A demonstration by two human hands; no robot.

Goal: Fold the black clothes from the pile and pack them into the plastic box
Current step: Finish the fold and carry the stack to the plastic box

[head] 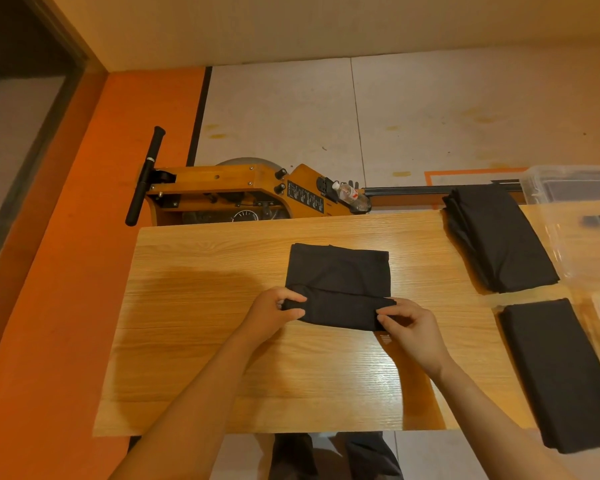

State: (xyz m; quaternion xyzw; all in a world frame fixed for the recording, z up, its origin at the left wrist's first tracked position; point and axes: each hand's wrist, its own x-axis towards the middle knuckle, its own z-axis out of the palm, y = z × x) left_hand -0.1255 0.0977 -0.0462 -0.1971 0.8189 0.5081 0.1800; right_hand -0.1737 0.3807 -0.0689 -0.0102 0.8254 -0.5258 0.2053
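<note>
On a light wood-grain tabletop (pixel 194 341), orange wall at nine o'clock, left hand (pixel 271 315) and right hand (pixel 411 332) pinch a folded black cloth (pixel 340 282).

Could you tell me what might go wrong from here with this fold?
1. Both hands, left and right, pinch only the near edge of the cloth; a loose grip could let the fold spring open.
2. The box sits at the far right, past the pile; carrying the cloth there may undo it.
</note>
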